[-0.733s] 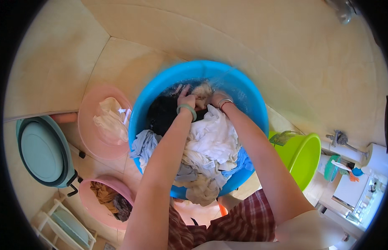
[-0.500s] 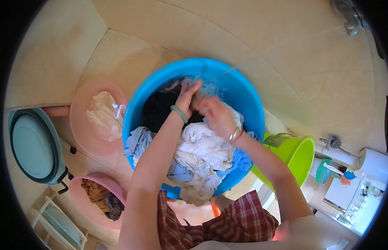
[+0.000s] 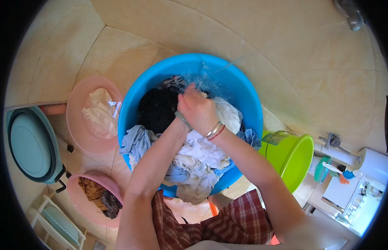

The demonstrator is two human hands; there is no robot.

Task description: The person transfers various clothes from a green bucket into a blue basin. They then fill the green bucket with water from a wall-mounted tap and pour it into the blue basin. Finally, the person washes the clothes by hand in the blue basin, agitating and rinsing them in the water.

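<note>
A large blue tub holds a heap of wet laundry, and water splashes inside its far side. My right hand is over the far part of the heap, its fingers curled and closed; whatever they grip is hidden. It overlaps my left hand, whose fingers are mostly covered from view. Left of the hands is a black garment. White cloth lies under and nearer than my wrists, with light blue cloth draped over the tub's left rim. A pale, filmy white piece sits to the right.
A thin water stream enters from the upper right. Left stand a pink basin with cream cloth, another pink basin with brown and dark cloth, and a folded teal basin. A lime-green bucket is at the right.
My hands were slightly apart, the left one's fingers extended and the right blurred. Now the right has come left over the left hand and covers it. The whole view has shifted slightly.
</note>
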